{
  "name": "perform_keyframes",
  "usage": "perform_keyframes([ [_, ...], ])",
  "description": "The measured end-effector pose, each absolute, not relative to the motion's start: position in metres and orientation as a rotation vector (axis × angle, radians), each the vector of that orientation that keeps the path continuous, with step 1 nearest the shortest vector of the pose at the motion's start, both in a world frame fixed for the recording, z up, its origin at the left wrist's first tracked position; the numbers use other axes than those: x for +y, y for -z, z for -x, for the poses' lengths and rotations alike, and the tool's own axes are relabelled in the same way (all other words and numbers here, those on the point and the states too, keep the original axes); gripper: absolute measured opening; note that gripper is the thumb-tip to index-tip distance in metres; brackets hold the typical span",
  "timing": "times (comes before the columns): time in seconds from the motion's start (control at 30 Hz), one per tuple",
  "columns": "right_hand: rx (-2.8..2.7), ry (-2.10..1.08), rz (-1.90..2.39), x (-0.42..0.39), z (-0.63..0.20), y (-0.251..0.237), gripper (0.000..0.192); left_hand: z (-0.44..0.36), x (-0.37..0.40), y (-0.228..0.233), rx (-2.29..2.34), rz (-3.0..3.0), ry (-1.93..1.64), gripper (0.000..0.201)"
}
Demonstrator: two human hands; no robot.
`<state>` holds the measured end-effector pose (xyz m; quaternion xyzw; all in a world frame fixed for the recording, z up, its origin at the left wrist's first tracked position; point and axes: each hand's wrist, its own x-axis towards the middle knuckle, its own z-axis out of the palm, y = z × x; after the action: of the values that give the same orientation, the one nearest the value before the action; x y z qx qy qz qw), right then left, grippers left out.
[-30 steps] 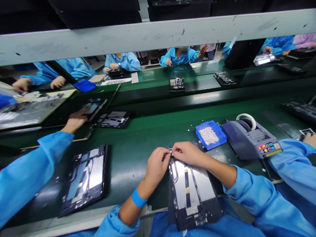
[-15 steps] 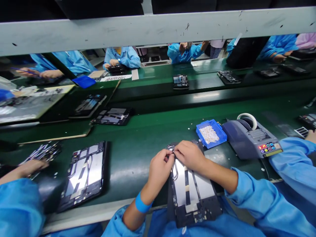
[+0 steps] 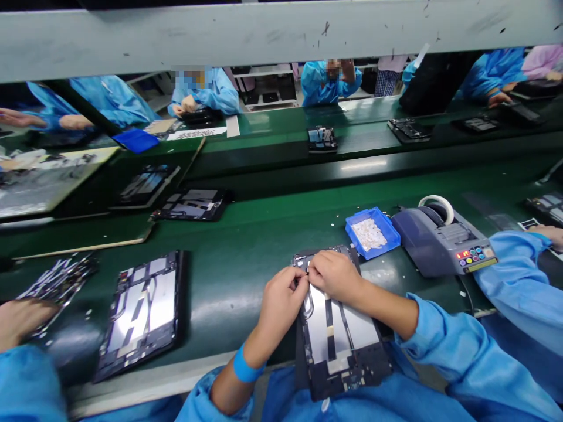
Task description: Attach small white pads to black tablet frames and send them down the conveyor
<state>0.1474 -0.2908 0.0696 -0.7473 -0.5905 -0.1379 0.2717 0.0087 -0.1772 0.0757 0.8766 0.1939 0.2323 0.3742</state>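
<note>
Head view of an assembly line. Lower centre of the frame: an opened tablet chassis (image 3: 336,334) lies across the near edge of the green table (image 3: 246,246), its lower end overhanging toward the person's lap, its silver inner plates facing up. The left hand (image 3: 281,302) and the right hand (image 3: 336,275) meet at the upper left corner of the chassis, fingertips touching one another and pinched together on a small part there; the part itself is too small to make out. A blue wristband (image 3: 246,366) sits on the left forearm.

Right of centre: a blue parts bin (image 3: 373,232) holding small white pieces stands just beyond the chassis, and a grey tape dispenser (image 3: 440,240) with coloured buttons stands beside the bin. Lower left: a second opened tablet (image 3: 143,310) lies flat on the table, well apart from the hands. At the far left edge a co-worker's hand (image 3: 21,319) rests near a bundle of thin metal parts (image 3: 59,278). At the right edge another co-worker's blue sleeve (image 3: 519,287) reaches across the table. Upper frame: further workers in blue coats sit along a second green line.
</note>
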Motion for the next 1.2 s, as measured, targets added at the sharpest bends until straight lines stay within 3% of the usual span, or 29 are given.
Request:
perform_keyframes([
  [0.17,-1.589,0.351,1.959,-0.303,-0.151,-0.077,0.016,-0.013,-0.171,-0.073,0.592,-2.029,-0.501,0.016],
  [0.43,-1.697,0.378,2.021,-0.298,-0.139,-0.076,0.024,-0.010,-0.179,-0.078,0.477,-2.303,-0.683,0.013],
  [0.63,-1.655,0.286,2.025,-0.295,-0.151,-0.084,0.016,-0.011,-0.178,-0.081,0.444,-2.296,-0.664,0.013],
  [0.87,-1.109,0.260,2.667,-0.347,-0.213,-0.115,0.017,-0.017,-0.166,-0.072,0.548,-1.845,-0.575,0.011],
  [1.07,-1.545,0.143,2.200,-0.319,-0.160,-0.098,0.013,-0.020,-0.167,-0.069,0.592,-1.780,-0.602,0.009],
  [1.2,-1.632,0.174,2.136,-0.294,-0.135,-0.088,0.015,-0.018,-0.169,-0.069,0.589,-1.785,-0.593,0.009],
])
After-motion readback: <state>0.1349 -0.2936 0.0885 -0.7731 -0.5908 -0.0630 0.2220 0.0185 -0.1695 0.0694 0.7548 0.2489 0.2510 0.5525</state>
